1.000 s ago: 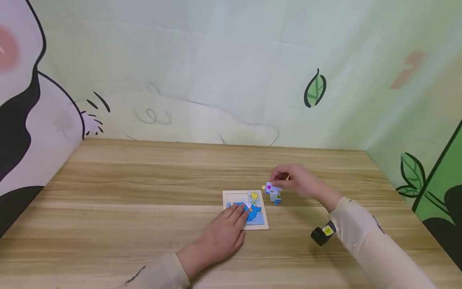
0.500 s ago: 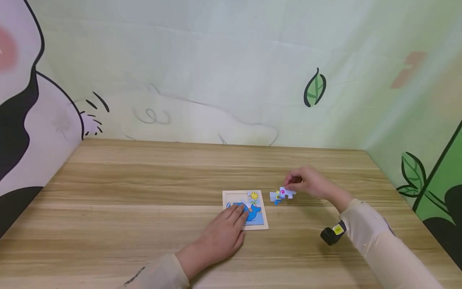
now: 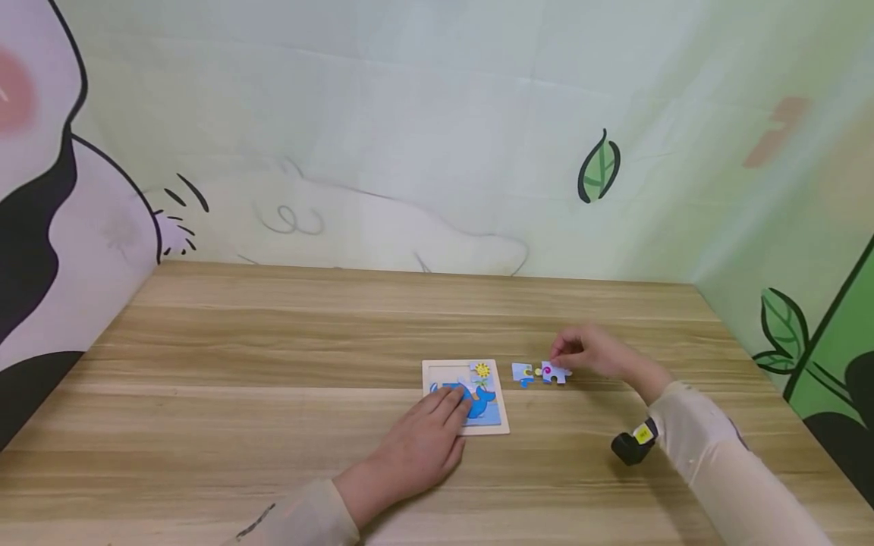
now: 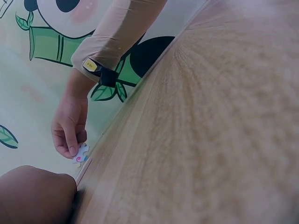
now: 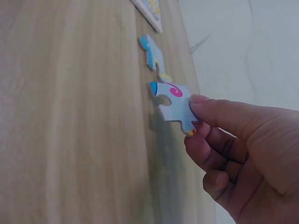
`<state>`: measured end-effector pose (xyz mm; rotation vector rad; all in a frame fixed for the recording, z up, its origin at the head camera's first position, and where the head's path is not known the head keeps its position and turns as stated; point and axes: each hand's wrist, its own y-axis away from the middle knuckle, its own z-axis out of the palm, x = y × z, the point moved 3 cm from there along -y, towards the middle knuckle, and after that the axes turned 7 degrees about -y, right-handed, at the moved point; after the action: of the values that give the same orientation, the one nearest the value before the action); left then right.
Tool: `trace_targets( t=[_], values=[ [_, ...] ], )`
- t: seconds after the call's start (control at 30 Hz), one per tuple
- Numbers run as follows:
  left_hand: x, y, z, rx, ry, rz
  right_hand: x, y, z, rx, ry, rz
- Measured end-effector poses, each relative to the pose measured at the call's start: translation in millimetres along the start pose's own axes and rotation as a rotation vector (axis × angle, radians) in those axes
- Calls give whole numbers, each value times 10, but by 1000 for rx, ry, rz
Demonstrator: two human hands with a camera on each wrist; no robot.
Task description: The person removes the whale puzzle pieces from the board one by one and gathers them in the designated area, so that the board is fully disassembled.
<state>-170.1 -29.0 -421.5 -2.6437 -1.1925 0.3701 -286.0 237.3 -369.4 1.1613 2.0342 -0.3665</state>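
Observation:
My left hand (image 3: 418, 441) lies with fingers straight over a small wooden puzzle tray (image 3: 486, 430) and covers its lower left part. A blue whale (image 3: 483, 402) and a yellow sun (image 3: 482, 370) show on the pieces inside; the tray's upper left is bare wood. To the right, my right hand (image 3: 595, 353) pinches a pale jigsaw piece with a pink swirl (image 5: 176, 103) between thumb and fingers, tilted a little above the table in the right wrist view. A second jigsaw piece, pale with blue and yellow (image 3: 522, 371), lies between the tray and that hand.
The wood-grain table (image 3: 273, 326) runs back to a pale wall covering (image 3: 410, 136) printed with cartoon leaves and a panda-like figure. A black wrist camera (image 3: 633, 444) hangs under the right sleeve, just above the table.
My right hand has moved right with the swirl piece, away from the tray, and lowered slightly. The second piece, partly covered before, now shows apart from it. The left hand stays put.

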Motion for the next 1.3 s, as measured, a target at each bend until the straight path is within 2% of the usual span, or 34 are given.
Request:
trace_targets(
  t=[0.23, 0.7, 0.97, 1.3],
  values=[
    [11, 7, -1, -6, 2, 0, 112, -14, 48, 6, -3, 6],
    [19, 10, -12, 18, 23, -9, 118, -35, 132, 71, 120, 53],
    [0, -9, -5, 10, 77, -38, 118, -6, 109, 114, 87, 55],
    [-20, -15, -8, 10, 41, -22, 40, 6, 97, 165, 65, 37]
  ],
)
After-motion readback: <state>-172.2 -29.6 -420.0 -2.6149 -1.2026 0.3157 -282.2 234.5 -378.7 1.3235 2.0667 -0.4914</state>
